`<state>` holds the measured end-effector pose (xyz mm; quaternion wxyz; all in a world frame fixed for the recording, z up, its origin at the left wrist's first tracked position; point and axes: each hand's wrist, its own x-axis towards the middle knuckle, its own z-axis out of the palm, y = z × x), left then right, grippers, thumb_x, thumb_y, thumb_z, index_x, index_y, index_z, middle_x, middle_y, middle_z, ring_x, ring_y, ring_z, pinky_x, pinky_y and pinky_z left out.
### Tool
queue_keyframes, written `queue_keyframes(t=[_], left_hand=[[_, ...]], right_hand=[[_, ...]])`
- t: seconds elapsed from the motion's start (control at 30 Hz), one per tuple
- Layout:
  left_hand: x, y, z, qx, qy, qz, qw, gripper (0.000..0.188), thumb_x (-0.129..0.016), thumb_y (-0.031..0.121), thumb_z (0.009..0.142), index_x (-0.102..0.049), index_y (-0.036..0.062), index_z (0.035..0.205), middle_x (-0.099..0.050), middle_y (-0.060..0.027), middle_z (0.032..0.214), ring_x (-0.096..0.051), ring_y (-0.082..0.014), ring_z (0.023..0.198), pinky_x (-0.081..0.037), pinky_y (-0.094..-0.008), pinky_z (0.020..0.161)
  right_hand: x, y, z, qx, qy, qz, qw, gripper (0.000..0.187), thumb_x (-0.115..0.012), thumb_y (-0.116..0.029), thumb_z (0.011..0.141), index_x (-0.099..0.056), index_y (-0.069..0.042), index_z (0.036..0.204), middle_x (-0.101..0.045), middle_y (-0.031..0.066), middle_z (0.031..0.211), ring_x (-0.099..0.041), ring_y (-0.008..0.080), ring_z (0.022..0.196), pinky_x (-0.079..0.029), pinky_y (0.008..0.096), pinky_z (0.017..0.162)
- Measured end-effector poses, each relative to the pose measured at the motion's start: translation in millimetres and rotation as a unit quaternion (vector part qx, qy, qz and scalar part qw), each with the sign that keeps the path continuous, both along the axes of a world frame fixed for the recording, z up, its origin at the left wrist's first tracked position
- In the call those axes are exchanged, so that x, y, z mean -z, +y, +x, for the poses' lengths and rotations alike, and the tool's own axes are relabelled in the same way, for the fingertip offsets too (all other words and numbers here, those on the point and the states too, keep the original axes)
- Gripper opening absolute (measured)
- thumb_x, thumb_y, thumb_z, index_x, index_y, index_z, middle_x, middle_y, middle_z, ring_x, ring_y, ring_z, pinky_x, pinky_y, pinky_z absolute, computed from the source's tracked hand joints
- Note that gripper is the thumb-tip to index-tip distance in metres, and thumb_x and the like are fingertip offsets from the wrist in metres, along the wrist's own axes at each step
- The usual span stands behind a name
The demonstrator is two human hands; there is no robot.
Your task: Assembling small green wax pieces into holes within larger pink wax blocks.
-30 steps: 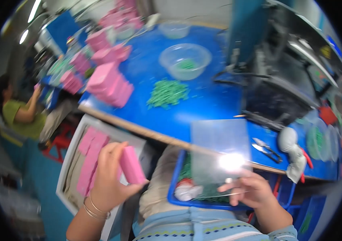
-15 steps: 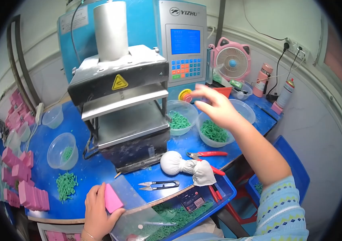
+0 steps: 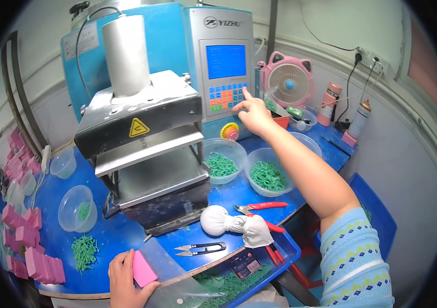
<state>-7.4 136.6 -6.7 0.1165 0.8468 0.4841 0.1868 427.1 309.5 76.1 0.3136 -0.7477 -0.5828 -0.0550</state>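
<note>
My left hand [image 3: 125,281] lies at the table's front edge, fingers and thumb closed around the side of a pink block [image 3: 143,269]. Under the block is a clear plastic sheet [image 3: 166,263] that hangs over the edge. My right arm reaches forward across the bowls. With its index finger stretched out, my right hand [image 3: 254,114] is at the right side of the keypad [image 3: 226,96] on the machine's control panel; whether the fingertip touches a key I cannot tell. A blue screen [image 3: 226,61] glows above the keys. Left of the panel stands the press [image 3: 146,128], a gap between its plates.
Bowls of green pieces [image 3: 267,176] stand right of the press, another bowl [image 3: 77,208] left, beside a green pile [image 3: 84,252]. Snips [image 3: 201,249], a white cloth bundle [image 3: 236,225] and red-handled pliers [image 3: 262,206] lie in front. Pink blocks [image 3: 44,264] stack at left.
My right hand has moved up and left, from above the bowls by the red stop button to the keypad. The view has shifted slightly; my left hand stays on the pink block.
</note>
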Motion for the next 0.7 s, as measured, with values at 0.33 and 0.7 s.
queue_keyframes(t=[0.33,0.7], left_hand=[[10.2,0.4,-9.2,0.073,-0.068,0.049,0.994,0.085,-0.079,0.037,0.055,-0.042,-0.0012,0.122,-0.049,-0.0165,0.11,-0.046,-0.0339,0.102,-0.035,-0.0416,0.09],[17.4,-9.9,-13.4,0.034,-0.146,0.019,0.988,0.076,-0.084,0.031,0.047,-0.046,0.0042,0.107,-0.052,-0.0137,0.106,-0.049,-0.0313,0.1,-0.037,-0.0398,0.088]], right_hand=[[-22.2,-34.0,-33.6,-0.119,0.253,0.13,0.951,0.03,-0.049,-0.005,0.076,-0.062,-0.002,0.103,-0.051,0.0177,0.123,-0.046,0.0233,0.117,-0.033,0.0312,0.098],[92.5,-231.9,-196.0,-0.378,0.354,-0.569,0.639,0.059,-0.047,-0.044,0.089,-0.039,0.001,0.127,-0.062,0.0187,0.09,-0.064,0.0248,0.071,-0.051,0.0338,0.059]])
